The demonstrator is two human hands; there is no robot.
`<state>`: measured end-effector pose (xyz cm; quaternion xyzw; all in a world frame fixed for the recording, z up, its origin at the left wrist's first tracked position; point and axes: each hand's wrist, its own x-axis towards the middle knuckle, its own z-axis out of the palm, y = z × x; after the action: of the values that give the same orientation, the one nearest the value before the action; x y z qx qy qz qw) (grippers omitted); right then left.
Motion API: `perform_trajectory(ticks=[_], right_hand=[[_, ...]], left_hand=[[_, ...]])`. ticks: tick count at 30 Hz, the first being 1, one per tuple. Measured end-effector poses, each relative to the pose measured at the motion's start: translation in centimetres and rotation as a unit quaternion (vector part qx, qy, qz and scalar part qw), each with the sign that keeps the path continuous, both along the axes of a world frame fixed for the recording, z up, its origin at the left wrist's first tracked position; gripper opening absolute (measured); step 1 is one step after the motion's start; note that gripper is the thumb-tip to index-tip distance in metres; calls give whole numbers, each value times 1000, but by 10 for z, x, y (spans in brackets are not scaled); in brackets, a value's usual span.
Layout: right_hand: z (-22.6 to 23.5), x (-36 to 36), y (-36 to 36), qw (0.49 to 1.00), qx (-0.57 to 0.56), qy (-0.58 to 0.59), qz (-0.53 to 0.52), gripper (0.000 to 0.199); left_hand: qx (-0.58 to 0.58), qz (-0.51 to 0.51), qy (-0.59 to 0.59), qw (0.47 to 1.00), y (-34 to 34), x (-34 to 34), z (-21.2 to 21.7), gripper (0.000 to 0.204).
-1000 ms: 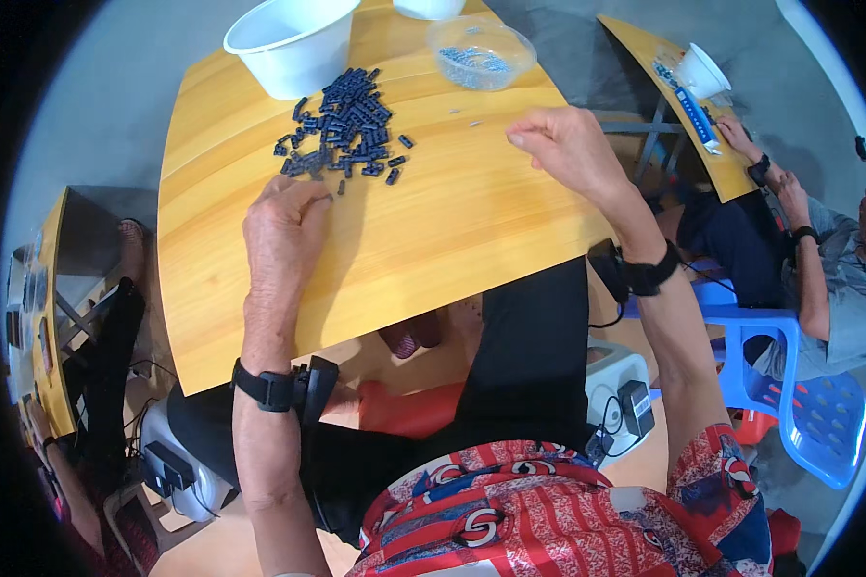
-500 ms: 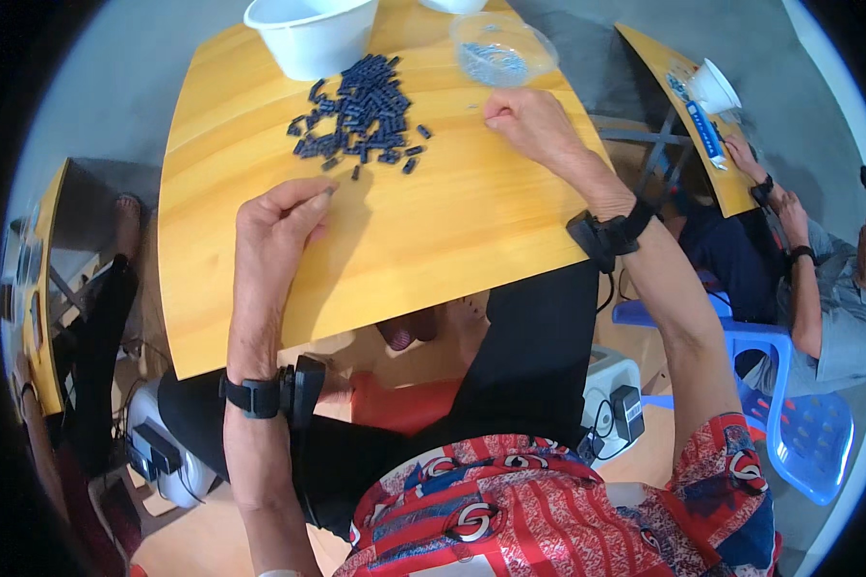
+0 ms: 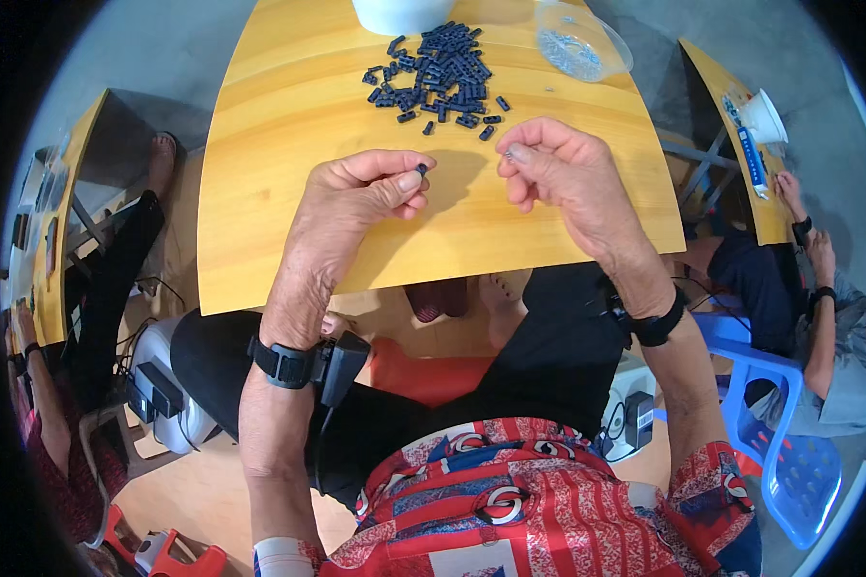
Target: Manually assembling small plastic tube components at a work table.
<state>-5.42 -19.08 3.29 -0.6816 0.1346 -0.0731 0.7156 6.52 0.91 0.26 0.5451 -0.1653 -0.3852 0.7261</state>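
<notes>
Over the near part of the table, my left hand (image 3: 370, 188) pinches a small black plastic piece (image 3: 421, 169) between thumb and forefinger. Facing it, a short gap away, my right hand (image 3: 563, 173) is closed in a pinch on a tiny silvery metal part (image 3: 510, 155), too small to make out fully. Beyond both hands lies a loose pile of small black plastic pieces (image 3: 447, 72), several of them scattered at its near edge. To the far right of the pile, a clear round plastic dish (image 3: 614, 60) holds many small silvery parts (image 3: 570, 55).
A white tub (image 3: 402, 15) stands behind the pile on the wooden table (image 3: 279, 192). On the right are a second table (image 3: 707, 82) with a white bucket (image 3: 763, 117), a blue plastic chair (image 3: 789, 423) and a seated person (image 3: 827, 356). Another person's arm (image 3: 48, 413) shows at the left.
My right hand has come away from beside the clear dish toward my left hand, which has turned inward with its black piece. The whole view has shifted, so the table sits higher and further right.
</notes>
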Motion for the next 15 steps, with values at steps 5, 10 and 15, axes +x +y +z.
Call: perform_trajectory(ticks=[5,10,15], right_hand=[[0,5,22,997,67,8,22,15],[-5,8,36,993,113,26,26,16],[-7,7,40,991,125,38,25,16]], left_hand=[[10,-12,-13,1000,5,-1,-3,16],[18,-18,-28,999,4,-6,-1,14],[26,-10,-74,997,5,-8,0,14]])
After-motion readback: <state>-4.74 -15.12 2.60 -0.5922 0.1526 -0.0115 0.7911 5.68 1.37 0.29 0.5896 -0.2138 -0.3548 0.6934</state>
